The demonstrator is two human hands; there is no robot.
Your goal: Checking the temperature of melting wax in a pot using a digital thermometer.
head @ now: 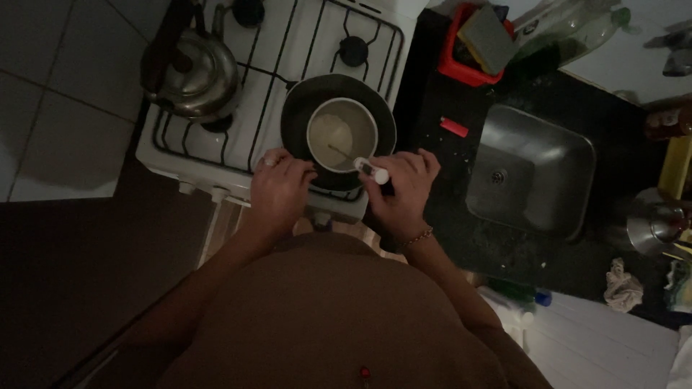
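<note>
A small metal pot (364,119) with a pale liquid stands inside a dark pan (299,115) on the front right burner of a white gas stove (303,36). My right hand (404,191) holds a white probe thermometer (371,171) whose thin metal stem dips into the pot. My left hand (280,189) rests at the near rim of the dark pan, fingers curled on its edge or handle. A ring shows on that hand and a bracelet on my right wrist.
A steel kettle (191,72) sits on the front left burner. Right of the stove lie a dark counter (432,101) with a red box of sponges (477,39), a small red object (454,127) and a steel sink (530,169). A metal pot (652,223) stands far right.
</note>
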